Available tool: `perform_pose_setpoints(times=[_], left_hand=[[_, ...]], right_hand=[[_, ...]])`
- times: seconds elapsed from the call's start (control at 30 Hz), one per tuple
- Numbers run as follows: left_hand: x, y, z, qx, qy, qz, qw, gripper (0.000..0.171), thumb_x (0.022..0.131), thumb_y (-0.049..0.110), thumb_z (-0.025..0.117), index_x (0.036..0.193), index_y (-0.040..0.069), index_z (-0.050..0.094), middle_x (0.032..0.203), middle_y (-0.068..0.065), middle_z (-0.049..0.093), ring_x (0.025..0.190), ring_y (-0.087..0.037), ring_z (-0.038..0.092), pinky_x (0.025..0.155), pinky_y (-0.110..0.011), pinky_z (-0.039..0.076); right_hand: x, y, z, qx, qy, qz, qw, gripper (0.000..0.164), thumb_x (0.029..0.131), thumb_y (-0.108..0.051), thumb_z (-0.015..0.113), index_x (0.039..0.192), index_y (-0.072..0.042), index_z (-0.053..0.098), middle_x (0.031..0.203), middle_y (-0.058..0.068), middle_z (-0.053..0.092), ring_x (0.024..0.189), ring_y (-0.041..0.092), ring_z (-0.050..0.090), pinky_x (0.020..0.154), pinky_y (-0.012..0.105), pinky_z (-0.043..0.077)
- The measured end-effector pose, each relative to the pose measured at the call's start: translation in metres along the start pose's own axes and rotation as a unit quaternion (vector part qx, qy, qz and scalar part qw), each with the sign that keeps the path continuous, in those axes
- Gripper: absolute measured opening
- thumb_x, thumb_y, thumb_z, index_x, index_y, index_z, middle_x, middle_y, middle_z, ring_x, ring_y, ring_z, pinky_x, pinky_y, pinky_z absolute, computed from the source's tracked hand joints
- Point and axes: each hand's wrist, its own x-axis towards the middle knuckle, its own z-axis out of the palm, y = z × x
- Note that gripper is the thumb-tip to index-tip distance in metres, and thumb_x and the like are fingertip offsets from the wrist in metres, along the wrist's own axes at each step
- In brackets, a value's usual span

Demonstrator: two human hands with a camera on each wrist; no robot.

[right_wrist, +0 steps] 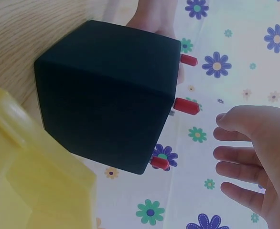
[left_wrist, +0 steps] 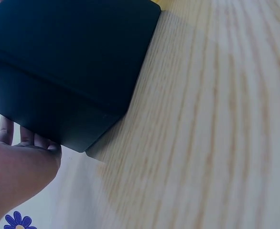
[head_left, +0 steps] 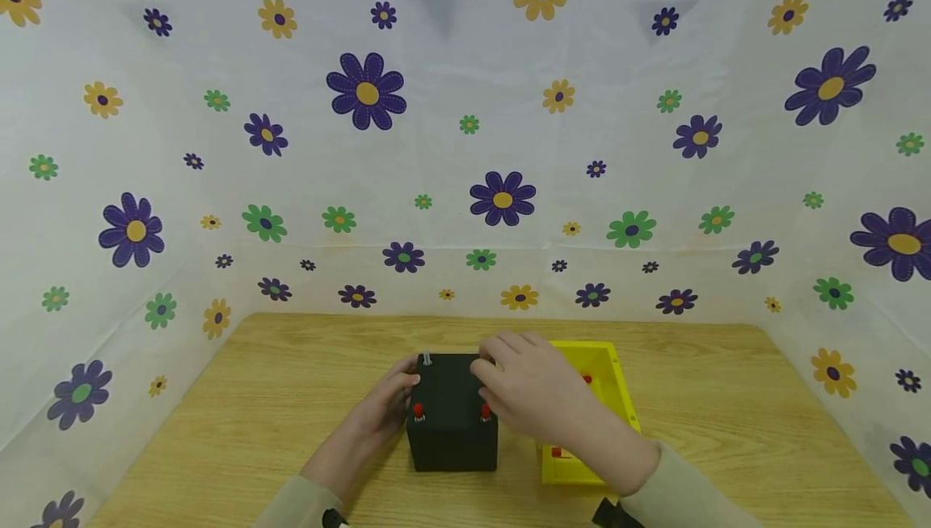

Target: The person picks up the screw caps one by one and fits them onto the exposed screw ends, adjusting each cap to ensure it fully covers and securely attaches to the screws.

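Observation:
A black box stands upright on the wooden table, with short metal posts at its top corners. Red caps cover three of the posts, and the far left metal post is bare. Against the box's left side my left hand holds it, the thumb near the top edge; its fingers reach the far side, partly hidden. Over the far right corner hovers my right hand. In the right wrist view its fingers are loosely bent, apart from the caps, with nothing between them.
A yellow bin sits right of the box, partly under my right forearm. Inside it lie red pieces. The wooden table meets a flower-printed white sheet at the back and both sides.

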Motion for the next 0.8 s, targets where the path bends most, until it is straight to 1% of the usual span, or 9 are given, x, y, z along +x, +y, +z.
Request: perform_pose_setpoints(times=[0.27, 0.37, 0.6, 0.7, 0.8], left_hand=[[0.0, -0.001, 0.0, -0.009, 0.002, 0.005, 0.9999, 0.04, 0.103, 0.017, 0.046, 0.142, 0.02, 0.052, 0.116, 0.019, 0.069, 0.113, -0.002, 0.061, 0.109, -0.03, 0.034], [0.001, 0.0, 0.001, -0.008, 0.004, 0.007, 0.9999, 0.044, 0.103, 0.017, 0.045, 0.147, 0.015, 0.049, 0.116, 0.019, 0.069, 0.113, -0.002, 0.061, 0.109, -0.031, 0.034], [0.002, 0.001, 0.002, -0.007, 0.005, 0.004, 1.0, 0.054, 0.102, 0.017, 0.045, 0.155, 0.006, 0.039, 0.116, 0.018, 0.069, 0.112, -0.002, 0.062, 0.109, -0.03, 0.036], [0.002, 0.0, 0.002, -0.007, 0.007, 0.003, 0.9999, 0.056, 0.102, 0.017, 0.045, 0.156, 0.005, 0.037, 0.116, 0.018, 0.069, 0.112, -0.002, 0.062, 0.108, -0.029, 0.037], [0.002, -0.001, 0.002, -0.008, 0.009, 0.003, 0.9999, 0.054, 0.102, 0.017, 0.045, 0.155, 0.008, 0.04, 0.115, 0.018, 0.069, 0.111, -0.002, 0.062, 0.107, -0.029, 0.038]], right_hand=[[-0.005, 0.007, -0.001, -0.005, 0.011, 0.006, 1.0, 0.026, 0.09, -0.032, 0.086, 0.108, -0.018, 0.073, 0.11, -0.001, 0.071, 0.104, 0.019, 0.067, 0.094, 0.034, 0.059], [-0.007, 0.009, -0.001, -0.006, 0.015, 0.009, 1.0, 0.028, 0.09, -0.032, 0.086, 0.111, -0.018, 0.074, 0.111, -0.001, 0.072, 0.105, 0.019, 0.067, 0.093, 0.033, 0.059], [-0.012, 0.013, 0.003, -0.003, 0.006, 0.022, 1.0, 0.031, 0.089, -0.032, 0.087, 0.113, -0.018, 0.074, 0.112, 0.0, 0.072, 0.106, 0.019, 0.067, 0.094, 0.034, 0.059], [-0.014, 0.015, 0.004, -0.005, 0.011, 0.02, 1.0, 0.03, 0.088, -0.031, 0.088, 0.11, -0.018, 0.074, 0.111, 0.0, 0.072, 0.104, 0.019, 0.066, 0.093, 0.034, 0.059], [-0.016, 0.016, 0.005, -0.007, 0.021, 0.016, 1.0, 0.028, 0.086, -0.03, 0.089, 0.106, -0.018, 0.073, 0.109, 0.0, 0.071, 0.102, 0.019, 0.065, 0.092, 0.034, 0.059]])
